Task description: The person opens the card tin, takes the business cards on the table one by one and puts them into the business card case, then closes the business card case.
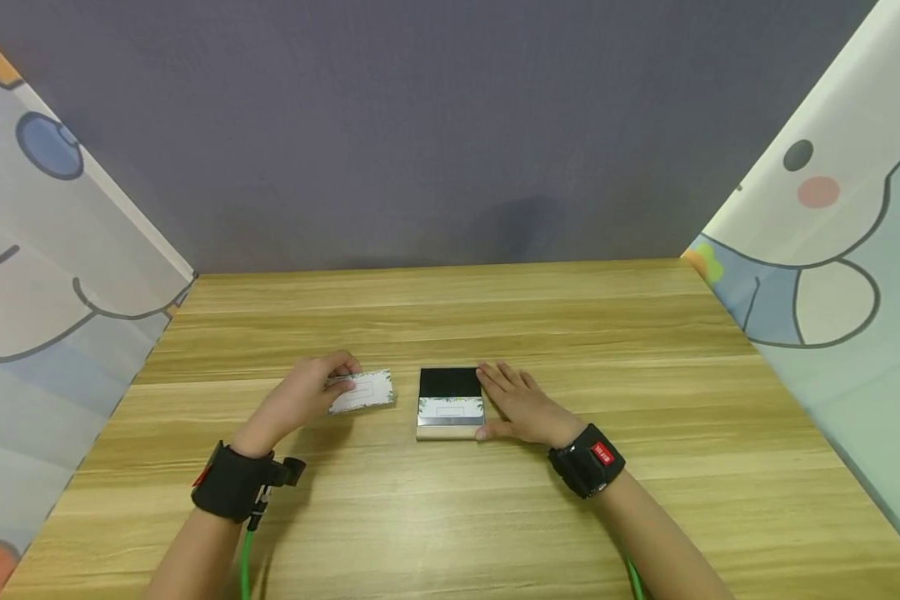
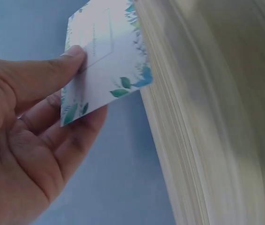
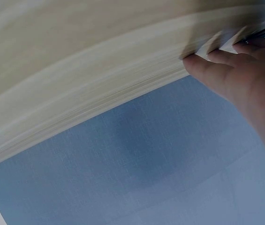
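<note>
My left hand (image 1: 309, 395) pinches a white card (image 1: 371, 390) with a printed leaf border, thumb on its face and fingers behind. The left wrist view shows the same card (image 2: 106, 56) tilted above the table. To its right, a flat card case (image 1: 451, 432) lies open on the tabletop, its upper part black inside, its lower part silvery. A similar leaf-bordered card (image 1: 452, 407) sits in the lower part. My right hand (image 1: 527, 408) rests along the case's right side with fingers extended, fingertips and thumb at its edge. In the right wrist view the hand (image 3: 245, 70) touches the table, the case mostly cut off.
The wood-grain table (image 1: 450, 517) runs back to a dark grey panel (image 1: 435, 133). Cartoon-printed sheets stand at the left (image 1: 67, 225) and right (image 1: 817, 242). Each wrist wears a black strap with a green cable (image 1: 246, 562).
</note>
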Tool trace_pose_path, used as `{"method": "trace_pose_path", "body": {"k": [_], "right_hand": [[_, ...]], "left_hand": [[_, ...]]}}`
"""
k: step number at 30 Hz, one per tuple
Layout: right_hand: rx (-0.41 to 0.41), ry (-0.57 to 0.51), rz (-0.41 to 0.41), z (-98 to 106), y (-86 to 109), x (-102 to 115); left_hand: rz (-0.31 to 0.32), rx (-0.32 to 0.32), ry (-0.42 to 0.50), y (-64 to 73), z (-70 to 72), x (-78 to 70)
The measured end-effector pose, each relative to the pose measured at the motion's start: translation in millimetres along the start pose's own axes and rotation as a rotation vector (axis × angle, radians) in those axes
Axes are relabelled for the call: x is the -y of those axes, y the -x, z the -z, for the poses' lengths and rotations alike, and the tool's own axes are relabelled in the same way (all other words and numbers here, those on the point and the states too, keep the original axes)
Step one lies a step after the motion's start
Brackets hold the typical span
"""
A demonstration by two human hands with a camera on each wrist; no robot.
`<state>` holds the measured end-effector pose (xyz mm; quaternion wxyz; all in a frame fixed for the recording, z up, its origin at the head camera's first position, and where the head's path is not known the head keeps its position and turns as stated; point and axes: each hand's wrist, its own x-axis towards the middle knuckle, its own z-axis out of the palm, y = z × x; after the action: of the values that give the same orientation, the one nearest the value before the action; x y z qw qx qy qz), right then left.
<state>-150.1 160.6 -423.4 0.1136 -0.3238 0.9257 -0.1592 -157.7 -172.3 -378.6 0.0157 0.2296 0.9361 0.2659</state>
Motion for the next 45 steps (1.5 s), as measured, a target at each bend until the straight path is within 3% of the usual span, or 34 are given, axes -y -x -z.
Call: {"method": "trace_pose_path", "body": {"k": [11,16,28,35,45], "right_hand": [[0.007,-0.013,-0.018,-0.7,1.0,0.4],[0.018,-0.019,-0.034,-1.4,0.6,0.8],[0.02,-0.01,-0.04,-1.7,-0.5,0.5],[0.02,-0.016,-0.036,-2.5,-1.0,0.8],[0.021,-0.011,-0.041,-0.8,-0.2,-0.4]], "left_hand": [[-0.174,0.007,0.052,-34.9,-25.4,-31.4],[-0.213,0.014,0.065,-46.0,-35.9,-41.1],[-0.246,0.074,0.123,-63.4,-54.0,-57.3],[-0.248,0.108,0.14,-68.7,-63.9,-54.0],[-0.244,0.146,0.131,-69.1,-66.9,-52.2]]}}
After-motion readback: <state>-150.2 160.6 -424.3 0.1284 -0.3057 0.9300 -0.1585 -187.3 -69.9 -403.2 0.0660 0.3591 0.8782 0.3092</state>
